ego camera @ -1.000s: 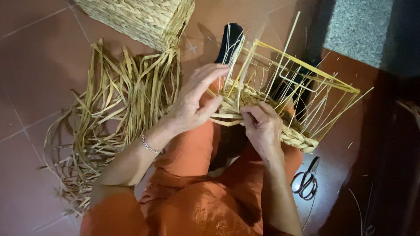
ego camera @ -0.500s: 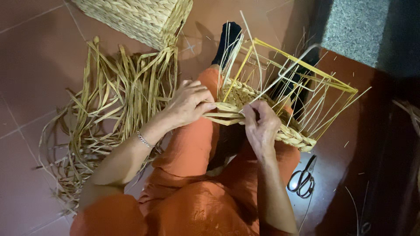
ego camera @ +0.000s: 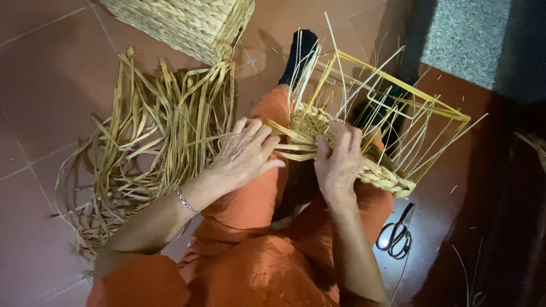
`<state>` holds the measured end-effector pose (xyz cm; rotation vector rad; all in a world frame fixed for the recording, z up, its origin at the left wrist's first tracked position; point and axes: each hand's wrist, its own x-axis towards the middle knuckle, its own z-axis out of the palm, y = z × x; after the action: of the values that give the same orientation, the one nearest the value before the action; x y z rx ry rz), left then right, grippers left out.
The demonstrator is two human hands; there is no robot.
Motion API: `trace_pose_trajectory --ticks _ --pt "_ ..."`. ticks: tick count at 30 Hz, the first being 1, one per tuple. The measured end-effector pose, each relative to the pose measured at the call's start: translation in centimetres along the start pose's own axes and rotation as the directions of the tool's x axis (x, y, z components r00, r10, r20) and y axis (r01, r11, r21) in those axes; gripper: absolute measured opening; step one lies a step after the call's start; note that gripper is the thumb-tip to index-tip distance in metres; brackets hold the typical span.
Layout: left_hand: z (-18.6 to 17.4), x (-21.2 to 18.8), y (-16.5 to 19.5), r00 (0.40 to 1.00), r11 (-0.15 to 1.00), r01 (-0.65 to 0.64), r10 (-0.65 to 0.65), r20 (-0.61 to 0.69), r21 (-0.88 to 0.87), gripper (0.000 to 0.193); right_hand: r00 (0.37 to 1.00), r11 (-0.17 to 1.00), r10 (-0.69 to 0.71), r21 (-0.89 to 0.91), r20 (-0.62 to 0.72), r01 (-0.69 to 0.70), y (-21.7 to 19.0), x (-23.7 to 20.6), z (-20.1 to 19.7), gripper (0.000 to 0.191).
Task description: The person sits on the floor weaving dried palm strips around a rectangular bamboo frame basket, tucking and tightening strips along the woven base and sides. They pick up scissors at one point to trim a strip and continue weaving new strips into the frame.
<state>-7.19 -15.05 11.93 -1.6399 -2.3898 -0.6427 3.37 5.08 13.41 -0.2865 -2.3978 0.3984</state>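
Both hands have dropped closer together on the half-woven basket [ego camera: 364, 153] across the lap. Left hand [ego camera: 247, 150] pinches a flat straw strand [ego camera: 284, 133]; right hand [ego camera: 340, 159] presses closed on the woven rim. Scissors [ego camera: 395, 234] lie on the floor, near loose straw [ego camera: 148, 142].

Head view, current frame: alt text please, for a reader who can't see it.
Seen from above, a seated person in orange weaves straw strands around a yellow wire frame on their lap; the left hand pulls strands, the right hand presses the woven band. Loose straw, a finished woven basket and scissors lie on the red tile floor.
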Motion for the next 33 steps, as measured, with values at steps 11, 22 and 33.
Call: trace_pose_trajectory --ticks 11,22,33 --pt "-3.4 0.7 -1.1 0.947 0.962 0.253 -0.225 0.231 -0.1 0.014 0.936 0.927 0.029 0.341 0.35 -0.156 -0.7 1.6 -2.6 0.029" --pt "-0.7 4.5 0.7 0.898 0.989 -0.139 0.1 -0.429 -0.06 0.028 0.962 0.902 0.21 0.345 0.172 -0.259 -0.8 0.9 -0.5 0.014" --pt "4.3 8.3 -4.1 0.85 0.4 0.526 -0.274 0.45 -0.75 0.019 0.994 0.982 0.11 0.154 0.024 -0.113 -0.6 1.1 1.9 0.015"
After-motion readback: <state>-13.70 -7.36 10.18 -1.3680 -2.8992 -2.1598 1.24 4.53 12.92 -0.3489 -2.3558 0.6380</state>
